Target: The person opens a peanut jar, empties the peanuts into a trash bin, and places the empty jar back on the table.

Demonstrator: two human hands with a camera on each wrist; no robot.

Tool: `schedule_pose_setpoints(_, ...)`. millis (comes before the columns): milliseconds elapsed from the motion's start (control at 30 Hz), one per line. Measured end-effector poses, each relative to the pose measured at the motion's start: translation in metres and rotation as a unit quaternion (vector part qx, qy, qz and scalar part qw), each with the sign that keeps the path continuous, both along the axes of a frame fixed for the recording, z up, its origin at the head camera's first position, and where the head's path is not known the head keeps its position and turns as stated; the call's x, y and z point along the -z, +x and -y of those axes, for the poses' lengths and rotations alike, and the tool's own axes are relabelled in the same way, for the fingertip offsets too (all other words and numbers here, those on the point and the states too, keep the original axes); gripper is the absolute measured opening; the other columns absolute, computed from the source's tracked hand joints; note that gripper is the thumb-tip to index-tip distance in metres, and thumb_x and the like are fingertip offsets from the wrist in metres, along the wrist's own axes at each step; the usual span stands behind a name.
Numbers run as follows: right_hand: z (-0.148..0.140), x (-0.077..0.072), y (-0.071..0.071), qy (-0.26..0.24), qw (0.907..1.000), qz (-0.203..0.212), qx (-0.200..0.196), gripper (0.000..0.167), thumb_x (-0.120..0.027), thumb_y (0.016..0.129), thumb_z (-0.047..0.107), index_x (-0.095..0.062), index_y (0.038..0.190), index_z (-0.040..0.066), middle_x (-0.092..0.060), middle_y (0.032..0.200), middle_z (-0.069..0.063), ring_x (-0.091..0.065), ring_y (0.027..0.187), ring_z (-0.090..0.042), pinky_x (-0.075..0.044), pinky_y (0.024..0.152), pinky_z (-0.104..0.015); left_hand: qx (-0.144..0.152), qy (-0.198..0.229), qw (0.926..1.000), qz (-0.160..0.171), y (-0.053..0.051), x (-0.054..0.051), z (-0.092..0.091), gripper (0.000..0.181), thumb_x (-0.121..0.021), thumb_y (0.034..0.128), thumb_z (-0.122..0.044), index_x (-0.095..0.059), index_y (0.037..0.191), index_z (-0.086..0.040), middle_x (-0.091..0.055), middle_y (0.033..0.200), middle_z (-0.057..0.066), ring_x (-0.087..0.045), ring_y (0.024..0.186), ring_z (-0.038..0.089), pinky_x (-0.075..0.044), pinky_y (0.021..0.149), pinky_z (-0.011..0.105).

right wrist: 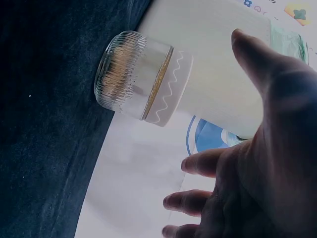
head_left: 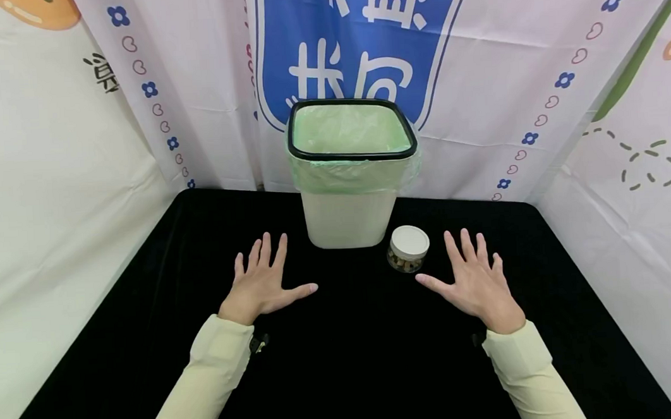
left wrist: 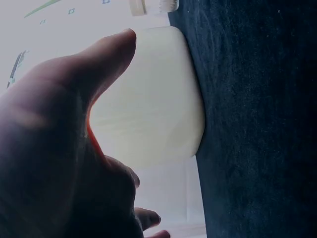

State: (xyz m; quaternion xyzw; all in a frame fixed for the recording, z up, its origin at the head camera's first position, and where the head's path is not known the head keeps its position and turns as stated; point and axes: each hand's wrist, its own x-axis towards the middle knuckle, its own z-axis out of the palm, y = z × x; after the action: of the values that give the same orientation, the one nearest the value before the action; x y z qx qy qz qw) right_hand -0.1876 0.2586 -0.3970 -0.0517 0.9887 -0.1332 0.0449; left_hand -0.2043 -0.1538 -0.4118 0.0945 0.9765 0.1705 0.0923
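The left hand (head_left: 262, 288) and right hand (head_left: 479, 285) are spread wide and hold nothing. The little jar (head_left: 408, 247) stands upright on the black bench (head_left: 361, 366), between the bin (head_left: 348, 216) and the right hand. For a good grip, I'd curl fingers softly round its clear side and keep it upright

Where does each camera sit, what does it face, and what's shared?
Head: on the head, facing forward and down at lined trash bin, lidded jar; left hand, right hand, sleeves show.
Left wrist: on that wrist, facing the bin; left hand shows.
Right wrist: on that wrist, facing jar and bin; right hand shows.
Shared: both wrist views include bin and jar, cropped in left.
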Motion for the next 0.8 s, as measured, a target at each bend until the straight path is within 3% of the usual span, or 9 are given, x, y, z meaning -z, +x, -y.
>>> schedule_pose_setpoints(233, 0.002, -0.002, 0.000, 0.007, 0.9998, -0.016, 0.002, 0.116, -0.042, 0.092, 0.089, -0.005, 0.171, 0.014, -0.004, 0.176, -0.026, -0.011, 0.158, -0.058, -0.020, 0.119, -0.081, 0.021, 0.002, 0.9996, -0.019, 0.000, 0.000, -0.004, 0.122, -0.059, 0.0892, -0.081, -0.003, 0.171, -0.009, -0.006, 0.176, 0.028, -0.016, 0.159, 0.055, -0.011, 0.123, 0.080)
schedule_pose_setpoints(433, 0.006, -0.005, -0.003, 0.024, 0.9988, -0.042, -0.007, 0.115, -0.041, 0.092, 0.089, -0.013, 0.171, 0.010, -0.019, 0.173, -0.028, -0.029, 0.151, -0.056, -0.038, 0.110, -0.076, 0.042, 0.011, 0.9983, -0.040, -0.002, -0.002, -0.010, 0.118, -0.063, 0.0907, -0.076, -0.014, 0.169, -0.002, -0.024, 0.170, 0.030, -0.031, 0.152, 0.055, -0.026, 0.121, 0.076)
schedule_pose_setpoints(633, 0.011, -0.008, -0.007, 0.039, 0.9972, -0.062, -0.012, 0.113, -0.042, 0.092, 0.089, -0.020, 0.169, 0.008, -0.029, 0.169, -0.027, -0.037, 0.147, -0.054, -0.044, 0.103, -0.074, 0.055, 0.033, 0.9966, -0.053, -0.008, -0.002, -0.014, 0.111, -0.063, 0.0927, -0.073, -0.024, 0.166, 0.001, -0.036, 0.162, 0.032, -0.044, 0.142, 0.051, -0.044, 0.111, 0.067)
schedule_pose_setpoints(800, 0.012, -0.010, -0.009, 0.041, 0.9957, -0.081, -0.019, 0.110, -0.043, 0.094, 0.087, -0.024, 0.168, 0.007, -0.035, 0.166, -0.027, -0.042, 0.142, -0.053, -0.046, 0.099, -0.071, 0.048, 0.071, 0.9953, -0.046, -0.011, -0.001, -0.020, 0.109, -0.062, 0.0920, -0.076, -0.029, 0.164, -0.001, -0.040, 0.161, 0.028, -0.047, 0.143, 0.048, -0.045, 0.111, 0.067)
